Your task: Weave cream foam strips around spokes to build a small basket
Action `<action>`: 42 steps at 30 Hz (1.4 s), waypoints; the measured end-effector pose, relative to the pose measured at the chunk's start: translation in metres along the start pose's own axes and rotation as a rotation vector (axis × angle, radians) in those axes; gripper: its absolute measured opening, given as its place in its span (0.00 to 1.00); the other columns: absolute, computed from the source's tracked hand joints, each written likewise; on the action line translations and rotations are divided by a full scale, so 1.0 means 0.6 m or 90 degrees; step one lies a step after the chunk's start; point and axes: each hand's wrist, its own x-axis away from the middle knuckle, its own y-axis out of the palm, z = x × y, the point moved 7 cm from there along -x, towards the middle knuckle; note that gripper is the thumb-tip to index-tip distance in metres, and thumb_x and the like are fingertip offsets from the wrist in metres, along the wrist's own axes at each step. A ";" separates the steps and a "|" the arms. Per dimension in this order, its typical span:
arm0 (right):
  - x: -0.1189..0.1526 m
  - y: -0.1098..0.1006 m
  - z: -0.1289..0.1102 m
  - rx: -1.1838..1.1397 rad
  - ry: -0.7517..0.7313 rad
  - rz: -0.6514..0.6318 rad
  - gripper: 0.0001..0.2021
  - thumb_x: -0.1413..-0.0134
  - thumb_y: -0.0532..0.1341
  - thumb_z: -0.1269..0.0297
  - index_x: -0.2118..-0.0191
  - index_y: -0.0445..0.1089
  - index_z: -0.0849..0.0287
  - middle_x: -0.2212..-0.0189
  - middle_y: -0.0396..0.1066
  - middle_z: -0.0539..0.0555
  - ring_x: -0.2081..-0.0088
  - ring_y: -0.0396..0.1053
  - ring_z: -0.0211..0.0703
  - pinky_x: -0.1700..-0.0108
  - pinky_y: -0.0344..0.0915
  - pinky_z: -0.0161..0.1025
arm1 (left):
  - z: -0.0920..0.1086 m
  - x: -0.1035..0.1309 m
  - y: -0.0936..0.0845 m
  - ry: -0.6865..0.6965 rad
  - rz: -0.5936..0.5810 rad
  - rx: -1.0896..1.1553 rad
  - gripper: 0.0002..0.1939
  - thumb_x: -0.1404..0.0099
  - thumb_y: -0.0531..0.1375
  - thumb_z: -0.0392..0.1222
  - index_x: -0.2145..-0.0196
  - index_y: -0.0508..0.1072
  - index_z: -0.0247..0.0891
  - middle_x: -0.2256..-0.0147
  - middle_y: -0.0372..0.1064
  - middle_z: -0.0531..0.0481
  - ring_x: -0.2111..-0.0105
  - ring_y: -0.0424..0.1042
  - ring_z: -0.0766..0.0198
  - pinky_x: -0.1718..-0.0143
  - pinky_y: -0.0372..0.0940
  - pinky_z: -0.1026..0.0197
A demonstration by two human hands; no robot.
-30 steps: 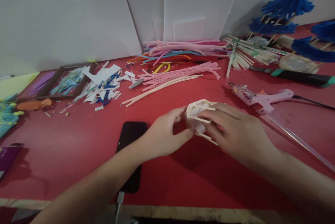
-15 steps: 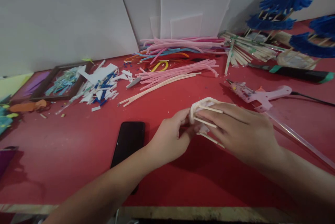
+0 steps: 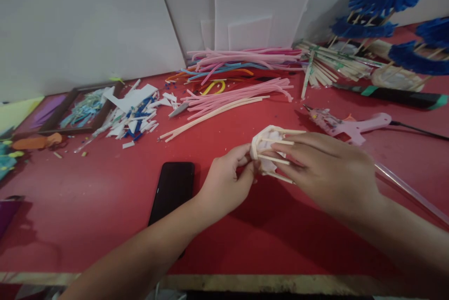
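Note:
Above the red table, my left hand pinches the left rim of a small white round base with wooden sticks, tipped on its side so that the sticks point right. My right hand reaches in from the right, its fingers among the sticks and closed around them. The right fingertips are partly hidden behind the sticks. A black phone lies just left of my left wrist, partly under the forearm. Beyond my right hand rests a pink hot glue gun with a clear glue stick behind it.
Pink pipe cleaners lie at the back, beside bundled wooden sticks. A black-and-green tool sits at right, near blue-roofed stick models. White and blue scraps and a brown frame are at left.
The white base has shifted slightly left and up and turned a little, showing more of its inside. My right hand's fingers have drawn back slightly along the sticks.

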 end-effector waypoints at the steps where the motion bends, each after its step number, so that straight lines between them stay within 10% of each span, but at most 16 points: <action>1: -0.001 0.000 0.000 0.001 0.006 0.001 0.10 0.34 0.57 0.70 0.63 0.76 0.58 0.66 0.80 0.55 0.65 0.78 0.43 0.62 0.73 0.38 | -0.001 -0.001 -0.002 -0.004 0.013 0.009 0.13 0.31 0.54 0.38 0.53 0.76 0.39 0.63 0.79 0.47 0.71 0.74 0.65 0.64 0.71 0.61; 12: -0.001 -0.009 -0.001 -0.040 0.094 0.036 0.10 0.35 0.59 0.71 0.66 0.75 0.55 0.67 0.82 0.50 0.67 0.80 0.40 0.68 0.72 0.34 | -0.001 -0.002 -0.001 0.076 0.009 0.012 0.15 0.32 0.56 0.34 0.51 0.76 0.41 0.54 0.79 0.46 0.52 0.78 0.58 0.49 0.70 0.56; 24: -0.002 -0.006 0.009 -0.097 0.121 0.061 0.08 0.36 0.61 0.70 0.67 0.75 0.55 0.68 0.82 0.50 0.66 0.80 0.42 0.67 0.73 0.34 | 0.027 0.007 0.003 0.167 -0.028 -0.140 0.17 0.33 0.53 0.31 0.50 0.73 0.37 0.59 0.77 0.45 0.57 0.75 0.58 0.48 0.68 0.56; 32: -0.004 0.001 0.023 -0.089 0.109 0.010 0.11 0.35 0.58 0.70 0.67 0.76 0.51 0.66 0.82 0.50 0.65 0.80 0.46 0.66 0.76 0.42 | 0.016 -0.003 -0.001 0.062 -0.023 0.054 0.11 0.29 0.55 0.42 0.57 0.78 0.41 0.57 0.78 0.46 0.51 0.75 0.57 0.44 0.67 0.55; 37: -0.004 0.004 0.028 -0.084 0.105 -0.010 0.13 0.35 0.57 0.69 0.69 0.74 0.53 0.69 0.81 0.51 0.68 0.79 0.45 0.69 0.73 0.41 | -0.017 -0.008 -0.013 -0.091 0.072 0.254 0.12 0.38 0.65 0.42 0.56 0.76 0.40 0.50 0.75 0.45 0.62 0.78 0.61 0.59 0.76 0.56; 42: -0.002 0.006 0.023 -0.096 0.106 -0.015 0.11 0.35 0.58 0.70 0.68 0.74 0.53 0.67 0.81 0.52 0.68 0.79 0.45 0.71 0.71 0.39 | -0.018 -0.006 -0.025 -0.145 0.142 0.270 0.06 0.38 0.65 0.41 0.66 0.74 0.36 0.66 0.76 0.49 0.70 0.78 0.64 0.69 0.77 0.60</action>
